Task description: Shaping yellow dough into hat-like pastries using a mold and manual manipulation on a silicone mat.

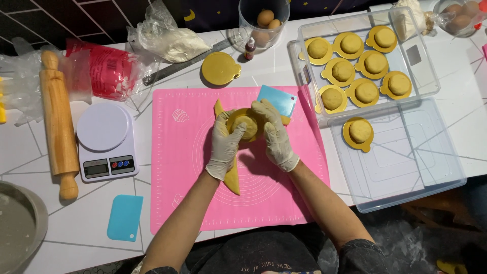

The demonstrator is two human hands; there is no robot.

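Both my hands wear pale gloves and meet over the pink silicone mat [177, 167]. My left hand [223, 144] and my right hand [276, 134] together cup a round gold cake board with a yellow dough ball [245, 126] on it. A long strip of yellow dough [233, 177] lies on the mat under my left wrist, its far tip showing above my left hand. A blue scraper [277, 99] rests on the mat just beyond my right hand.
A clear tray [425, 76] at right holds several dough balls on gold boards; one more [359, 132] sits on a clear lid [406, 167]. A stack of gold boards [220, 68], white scale [106, 139], rolling pin [58, 122], second blue scraper [125, 217], flour bag [170, 43] and eggs [266, 20] surround the mat.
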